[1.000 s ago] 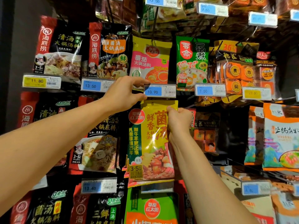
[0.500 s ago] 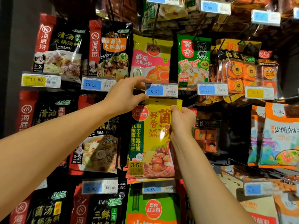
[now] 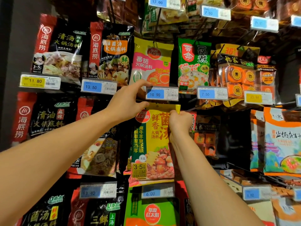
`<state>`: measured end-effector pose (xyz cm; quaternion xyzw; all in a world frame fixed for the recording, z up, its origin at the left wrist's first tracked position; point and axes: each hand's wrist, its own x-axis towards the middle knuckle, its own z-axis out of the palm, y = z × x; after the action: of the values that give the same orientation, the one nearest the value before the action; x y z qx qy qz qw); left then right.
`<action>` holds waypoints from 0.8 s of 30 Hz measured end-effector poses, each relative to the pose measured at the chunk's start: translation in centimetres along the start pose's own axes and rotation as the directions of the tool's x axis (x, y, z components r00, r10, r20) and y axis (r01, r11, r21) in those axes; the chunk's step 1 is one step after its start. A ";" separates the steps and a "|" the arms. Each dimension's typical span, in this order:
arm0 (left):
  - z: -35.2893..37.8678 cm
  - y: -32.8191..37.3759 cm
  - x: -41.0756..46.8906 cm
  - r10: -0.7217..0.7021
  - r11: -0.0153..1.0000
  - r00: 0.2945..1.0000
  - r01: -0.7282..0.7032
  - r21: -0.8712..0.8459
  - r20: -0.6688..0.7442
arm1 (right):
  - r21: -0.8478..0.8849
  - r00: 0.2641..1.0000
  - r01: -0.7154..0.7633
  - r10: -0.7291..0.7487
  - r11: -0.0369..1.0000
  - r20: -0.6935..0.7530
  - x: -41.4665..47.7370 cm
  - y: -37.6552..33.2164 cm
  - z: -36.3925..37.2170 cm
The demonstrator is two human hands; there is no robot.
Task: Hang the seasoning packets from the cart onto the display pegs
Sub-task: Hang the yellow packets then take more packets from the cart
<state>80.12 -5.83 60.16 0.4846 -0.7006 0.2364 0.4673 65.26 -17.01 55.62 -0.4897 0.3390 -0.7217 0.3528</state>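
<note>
Yellow seasoning packet [image 3: 153,144] sits just below the 10.90 price tag [image 3: 162,94]. My right grip [image 3: 180,123] pinches its top right corner. My left grip [image 3: 128,101] clasps the tag's left end between thumb and forefinger. I judge the packet light, floppy and slick, so it is best held by the sealed header.

A shop: hanging seasoning packets [image 3: 152,62] in rows, a 13.50 price tag [image 3: 98,87] at ten o'clock, a 7.50 tag [image 3: 211,93] at two.
</note>
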 end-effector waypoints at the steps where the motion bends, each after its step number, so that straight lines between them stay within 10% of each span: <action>1: 0.2 0.0 0.0 0.004 1.000 1.000 -0.003 0.016 -0.013 | -0.010 1.000 0.001 -0.001 1.000 -0.001 -0.1 -0.1 0.2; 24: -0.1 -0.7 0.8 0.024 0.997 0.999 -0.028 -0.078 -0.048 | 0.040 0.993 0.104 -0.106 0.994 0.045 -0.7 -1.2 -0.6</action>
<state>80.70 -6.37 60.82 0.4510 -0.7045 0.2261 0.4991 64.70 -15.76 56.11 -0.5169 0.2907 -0.7339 0.3312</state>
